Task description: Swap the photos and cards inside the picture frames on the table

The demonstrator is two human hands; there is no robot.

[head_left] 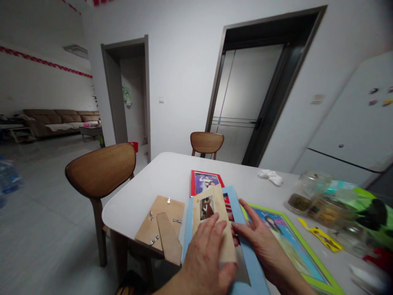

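A cream card (pixel 225 241) with a small photo (pixel 206 207) on it lies slanted over a light blue photo frame (pixel 253 262). My left hand (pixel 207 250) holds the card, its fingers across the front and its thumb near the lower edge. At the frame's right side, my right hand (pixel 260 233) grips the border, with the thumb by the card and the index finger stretched along the outside. Left of the frame, a brown backing board (pixel 144 231) with metal clips and a stand leg (pixel 168 237) rests at the table edge.
Beyond the blue frame lies a red photo frame (pixel 193 184); to its right is a lime-green one (pixel 317 258). Jars (pixel 308 190), a yellow wrapper (pixel 327 239) and a crumpled tissue (pixel 270 177) are on the white table (pixel 153 176). Wooden chairs (pixel 102 168) stand around it.
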